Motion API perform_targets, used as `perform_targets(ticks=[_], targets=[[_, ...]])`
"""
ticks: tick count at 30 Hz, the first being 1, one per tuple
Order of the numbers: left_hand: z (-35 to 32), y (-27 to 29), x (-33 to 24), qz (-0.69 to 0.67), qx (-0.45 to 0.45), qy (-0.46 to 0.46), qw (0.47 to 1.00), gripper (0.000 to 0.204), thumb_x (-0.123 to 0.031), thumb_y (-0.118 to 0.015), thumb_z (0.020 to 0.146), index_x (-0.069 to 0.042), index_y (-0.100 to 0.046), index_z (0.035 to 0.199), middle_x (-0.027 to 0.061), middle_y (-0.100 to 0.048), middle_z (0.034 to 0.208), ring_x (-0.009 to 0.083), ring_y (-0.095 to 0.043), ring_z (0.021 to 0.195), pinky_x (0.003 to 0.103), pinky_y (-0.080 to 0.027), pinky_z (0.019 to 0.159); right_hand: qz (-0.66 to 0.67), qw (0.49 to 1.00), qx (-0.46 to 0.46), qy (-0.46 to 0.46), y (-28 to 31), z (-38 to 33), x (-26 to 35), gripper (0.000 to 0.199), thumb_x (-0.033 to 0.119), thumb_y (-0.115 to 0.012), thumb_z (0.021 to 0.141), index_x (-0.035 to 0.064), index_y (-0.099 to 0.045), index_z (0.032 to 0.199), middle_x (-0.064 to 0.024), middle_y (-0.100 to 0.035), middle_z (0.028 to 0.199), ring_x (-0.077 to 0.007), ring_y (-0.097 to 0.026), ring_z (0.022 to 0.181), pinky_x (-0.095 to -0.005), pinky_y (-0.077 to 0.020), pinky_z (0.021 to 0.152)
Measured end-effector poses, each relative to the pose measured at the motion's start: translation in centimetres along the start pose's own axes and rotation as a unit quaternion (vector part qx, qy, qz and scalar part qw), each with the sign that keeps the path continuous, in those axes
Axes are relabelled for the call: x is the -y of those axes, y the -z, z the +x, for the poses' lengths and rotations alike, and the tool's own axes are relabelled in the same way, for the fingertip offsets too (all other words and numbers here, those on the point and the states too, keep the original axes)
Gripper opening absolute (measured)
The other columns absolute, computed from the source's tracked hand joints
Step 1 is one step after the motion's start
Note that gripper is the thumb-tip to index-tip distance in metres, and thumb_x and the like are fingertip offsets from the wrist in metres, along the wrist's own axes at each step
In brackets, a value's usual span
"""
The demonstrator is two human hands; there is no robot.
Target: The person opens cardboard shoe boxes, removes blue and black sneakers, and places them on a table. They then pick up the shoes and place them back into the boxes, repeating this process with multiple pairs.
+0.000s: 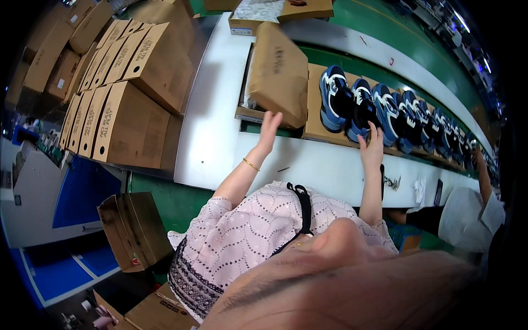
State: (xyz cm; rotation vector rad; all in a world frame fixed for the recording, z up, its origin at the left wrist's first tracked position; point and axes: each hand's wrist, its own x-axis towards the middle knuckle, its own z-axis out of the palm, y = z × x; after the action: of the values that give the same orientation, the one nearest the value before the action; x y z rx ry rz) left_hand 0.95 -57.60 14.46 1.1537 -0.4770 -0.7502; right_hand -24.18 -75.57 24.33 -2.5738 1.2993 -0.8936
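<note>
A person in a pale, dotted textured top reaches over a smooth white surface (220, 137) beside a green conveyor. The left hand (269, 127) is raised with fingers spread, holding nothing, just below a plain brown cardboard shoebox lid (278, 71) tilted over its box. The right hand (372, 148), fingers extended and loosely apart, touches a blue, black and white sneaker (360, 107) standing in a row of matching sneakers on flat cardboard. Stacked brown cartons (126, 110) sit to the left.
</note>
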Motion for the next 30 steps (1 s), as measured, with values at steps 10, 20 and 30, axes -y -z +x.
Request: perform_targets(ticks=[10, 20, 30], targets=[[1.9, -11.4, -7.8, 0.569, 0.318, -0.120, 0.749, 0.069, -0.055, -0.032, 0.091, 0.002, -0.041, 0.130, 0.0239, -0.050, 0.124, 0.0348, -0.040, 0.123, 0.050, -0.021, 0.107, 0.088, 0.903, 0.284, 0.311, -12.5, -1.5, 13.1, 0.019, 0.011, -0.054, 0.078, 0.0048, -0.055, 0.096, -0.0149, -0.057, 0.097, -0.0319, -0.055, 0.092, -0.0420, -0.0461, 0.079], [2.9, -5.7, -6.7, 0.423, 0.097, -0.246, 0.867, 0.039, -0.026, -0.031, 0.096, -0.003, -0.057, 0.115, 0.0169, -0.055, 0.121, 0.0284, -0.051, 0.113, 0.036, -0.036, 0.099, -0.016, 0.879, 0.442, 0.178, -22.8, 4.2, 18.2, 0.019, 0.017, -0.047, 0.086, 0.0102, -0.064, 0.094, -0.0101, -0.064, 0.097, -0.0278, -0.062, 0.090, -0.0394, -0.0512, 0.074], [2.5, 5.5, -3.1, 0.776, 0.148, -0.105, 0.604, 0.039, -0.033, -0.038, 0.095, -0.004, -0.064, 0.089, 0.0137, -0.065, 0.091, 0.0307, -0.059, 0.089, 0.042, -0.046, 0.077, -0.204, 0.904, 0.238, 0.291, -23.2, 3.7, 15.8, 0.016, 0.017, -0.061, 0.077, 0.0112, -0.071, 0.087, -0.0071, -0.054, 0.104, -0.0234, -0.057, 0.087, -0.0363, -0.0498, 0.067]])
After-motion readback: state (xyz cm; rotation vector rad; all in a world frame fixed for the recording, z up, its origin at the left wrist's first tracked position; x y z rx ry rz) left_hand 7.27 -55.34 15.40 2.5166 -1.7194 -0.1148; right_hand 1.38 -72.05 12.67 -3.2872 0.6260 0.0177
